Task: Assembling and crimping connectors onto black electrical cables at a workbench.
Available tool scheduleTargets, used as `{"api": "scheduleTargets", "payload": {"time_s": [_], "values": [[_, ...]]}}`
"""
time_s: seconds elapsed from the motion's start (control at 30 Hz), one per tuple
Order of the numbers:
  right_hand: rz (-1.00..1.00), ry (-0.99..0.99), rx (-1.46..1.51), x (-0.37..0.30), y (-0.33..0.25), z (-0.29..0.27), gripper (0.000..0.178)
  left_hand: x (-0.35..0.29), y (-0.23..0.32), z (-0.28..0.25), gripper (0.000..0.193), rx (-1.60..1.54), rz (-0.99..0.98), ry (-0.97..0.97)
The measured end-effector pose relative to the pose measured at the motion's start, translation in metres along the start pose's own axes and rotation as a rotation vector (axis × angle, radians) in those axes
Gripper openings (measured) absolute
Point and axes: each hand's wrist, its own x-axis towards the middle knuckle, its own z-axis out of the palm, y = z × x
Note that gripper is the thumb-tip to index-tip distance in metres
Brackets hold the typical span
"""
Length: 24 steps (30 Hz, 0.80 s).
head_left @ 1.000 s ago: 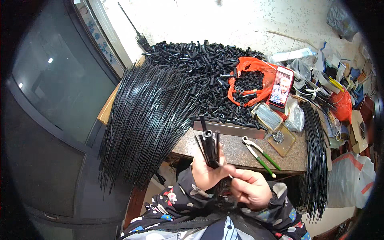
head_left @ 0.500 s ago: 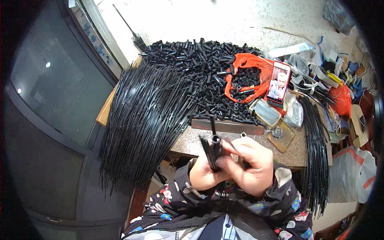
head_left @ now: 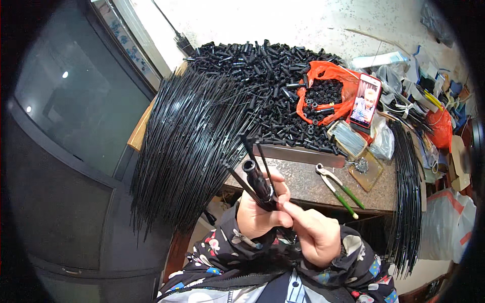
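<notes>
Speckled stone is topping the desk (head_left: pixel 298 177), with a dark glazed door (head_left: pixel 81 96) standing to the left and a heap of short black tubular parts (head_left: pixel 237 63) covering the far side. From my remote post I am viewing the work from above: a large spread of long black rods (head_left: pixel 182 146) is lying left of centre, and a second rod bundle (head_left: pixel 406 197) is hanging over the right edge. At centre, in front of the desk's near edge, the black tube (head_left: pixel 260 184) is tilting toward the upper left, its open end facing up, with several slim rods (head_left: pixel 237 177) fanning around it. My left grip (head_left: pixel 256 217) is clasping tube and rods together from below. My right grip (head_left: pixel 317 235) is meeting it at the lower end, thumb and forefinger close together; I cannot tell whether they are pinching anything, the contact being hidden. Green-handled pincers (head_left: pixel 348 199) are resting nearby, unused. I am judging the step in hand to be seating or binding rods around the tube. The next move is probably calling for a steady left hold while the right fingertips are securing the rods evenly at the base.
</notes>
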Motion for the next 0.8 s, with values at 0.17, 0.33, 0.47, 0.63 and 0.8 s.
{"api": "scheduleTargets", "payload": {"time_s": [0.17,0.33,0.47,0.63,0.8], "values": [[0.000,0.045,0.022,-0.002,-0.003,0.005,0.046,-0.003,0.001,0.001,0.058,-0.099,-0.017,0.038],[0.024,0.011,0.088,-0.004,-0.002,0.005,0.040,-0.004,0.002,0.005,0.047,-0.097,-0.010,0.062],[0.134,0.000,0.311,-0.006,-0.002,0.005,0.039,-0.004,0.002,0.007,0.042,-0.080,-0.017,0.059],[0.141,0.007,0.228,-0.006,-0.008,0.004,0.039,-0.002,-0.001,0.010,0.051,-0.037,0.012,0.081],[0.212,-0.054,0.469,-0.008,-0.003,0.006,0.037,-0.006,0.000,0.012,0.050,-0.047,0.046,0.115]]}}
